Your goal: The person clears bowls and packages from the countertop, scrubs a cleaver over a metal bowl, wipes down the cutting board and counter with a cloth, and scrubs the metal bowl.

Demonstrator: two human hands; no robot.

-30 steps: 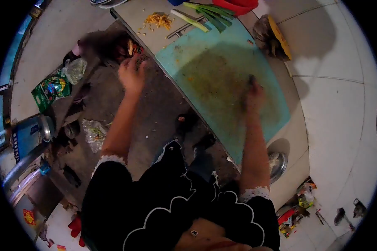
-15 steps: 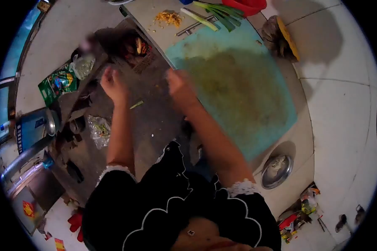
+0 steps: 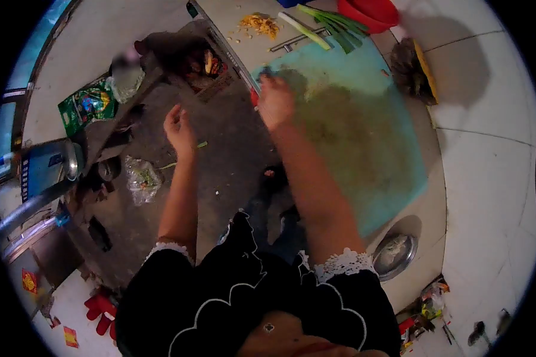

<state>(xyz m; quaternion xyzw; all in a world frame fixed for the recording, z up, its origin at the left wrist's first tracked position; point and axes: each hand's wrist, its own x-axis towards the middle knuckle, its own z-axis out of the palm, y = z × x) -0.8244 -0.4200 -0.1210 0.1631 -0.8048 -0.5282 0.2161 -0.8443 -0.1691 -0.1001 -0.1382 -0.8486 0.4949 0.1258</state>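
My left hand (image 3: 180,130) hangs over the dark floor, left of the counter, its fingers loosely bent and apart with nothing in them. My right hand (image 3: 276,101), smeared by motion, is over the left edge of the blue-green cutting board (image 3: 357,149). Its fingers are closed; a small dark shape shows at the fingertips and a bit of red beside the wrist side, too blurred to name. Beyond it lie green onions (image 3: 339,27), a metal bar handle (image 3: 295,40) and a pile of orange-yellow bits (image 3: 259,25).
A red basin (image 3: 369,13) stands at the counter's far end. A cut pumpkin-like piece (image 3: 414,71) leans at the right, and a metal bowl (image 3: 394,256) sits nearer. On the left are a green packet (image 3: 88,112), a plastic bag (image 3: 142,181) and a crate (image 3: 211,77).
My right hand has moved up and right, from beside the counter edge to over the board. My left hand has shifted a little right and down. The view has also shifted slightly.
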